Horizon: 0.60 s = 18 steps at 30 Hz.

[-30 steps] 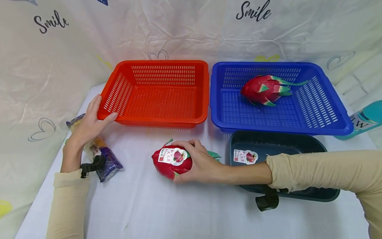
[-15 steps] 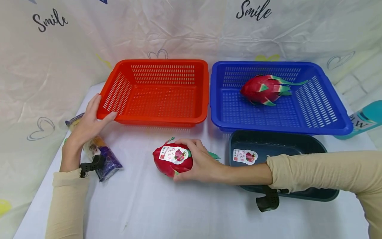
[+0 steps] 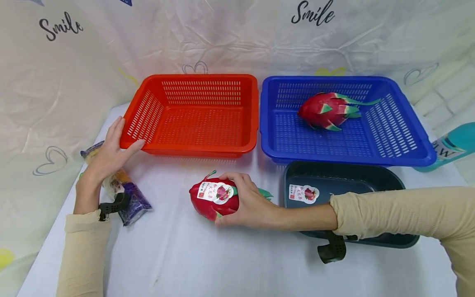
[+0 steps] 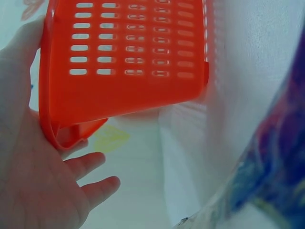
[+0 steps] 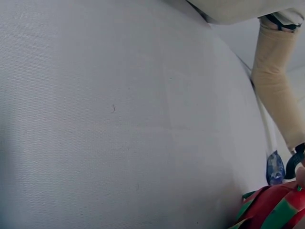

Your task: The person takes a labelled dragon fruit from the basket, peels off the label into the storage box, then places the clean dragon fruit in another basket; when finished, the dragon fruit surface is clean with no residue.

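My right hand [image 3: 256, 206] grips a red dragon fruit [image 3: 200, 206] from its leafy end, thumb on the near side and fingers over the far side. A white label on the fruit faces up, and green leaf tips stick out past the hand. Only part of this dragon fruit [image 5: 274, 205] shows in the right wrist view's lower corner. My left hand [image 3: 111, 150] touches the near left corner of a red plastic basket [image 3: 193, 149]. The left wrist view has the left hand [image 4: 43, 176] at the basket's rim, its fingers extended and no tight grasp visible.
A blue basket [image 3: 349, 160] at the right holds another dragon fruit [image 3: 323, 109]. In front stands a dark tray [image 3: 349, 179] with a similar label, partly under the right forearm. A purple-and-yellow packet [image 3: 135, 204] lies by the left wrist. At the far right is a teal bottle [image 3: 456, 144].
The held dragon fruit has shifted very slightly away from me along with the right hand. My left hand keeps its place on the red basket's corner.
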Each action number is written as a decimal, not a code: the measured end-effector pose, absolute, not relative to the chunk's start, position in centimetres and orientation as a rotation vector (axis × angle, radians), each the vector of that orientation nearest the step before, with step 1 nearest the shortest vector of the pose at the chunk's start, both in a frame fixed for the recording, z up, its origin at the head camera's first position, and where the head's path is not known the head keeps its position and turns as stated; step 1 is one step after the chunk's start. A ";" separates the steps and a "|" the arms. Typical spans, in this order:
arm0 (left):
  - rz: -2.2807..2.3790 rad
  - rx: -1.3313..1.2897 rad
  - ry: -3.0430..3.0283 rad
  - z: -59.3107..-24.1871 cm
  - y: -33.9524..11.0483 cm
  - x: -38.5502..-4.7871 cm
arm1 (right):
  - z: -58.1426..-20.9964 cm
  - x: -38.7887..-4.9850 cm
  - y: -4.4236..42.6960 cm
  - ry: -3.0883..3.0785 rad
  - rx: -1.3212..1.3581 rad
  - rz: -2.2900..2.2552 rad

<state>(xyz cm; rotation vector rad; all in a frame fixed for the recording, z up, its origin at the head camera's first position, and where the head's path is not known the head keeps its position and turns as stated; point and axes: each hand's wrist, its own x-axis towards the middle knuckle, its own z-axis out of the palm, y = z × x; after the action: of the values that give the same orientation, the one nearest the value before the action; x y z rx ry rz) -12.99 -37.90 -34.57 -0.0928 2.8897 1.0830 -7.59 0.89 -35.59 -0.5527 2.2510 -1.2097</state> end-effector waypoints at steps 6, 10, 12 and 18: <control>1.060 -0.082 2.895 -34.5 -38.0 -12.9 | -35.8 -7.6 0.8 2.243 -0.546 -1.220; 1.049 -0.081 2.901 -34.4 -37.9 -12.8 | -35.8 -7.6 0.7 2.243 -0.526 -1.226; 1.039 -0.070 2.925 -34.3 -37.7 -12.8 | -35.8 -7.6 0.7 2.249 -0.525 -1.226; 1.026 0.243 3.144 -32.8 -35.1 -11.8 | -36.0 -7.5 0.7 2.272 -0.516 -1.231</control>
<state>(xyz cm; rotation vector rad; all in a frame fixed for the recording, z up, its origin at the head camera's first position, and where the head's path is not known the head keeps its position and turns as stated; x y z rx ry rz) -11.84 -35.08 -32.76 0.2428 3.1436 1.0260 -7.49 0.69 -36.02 -0.5157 2.2722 -1.2313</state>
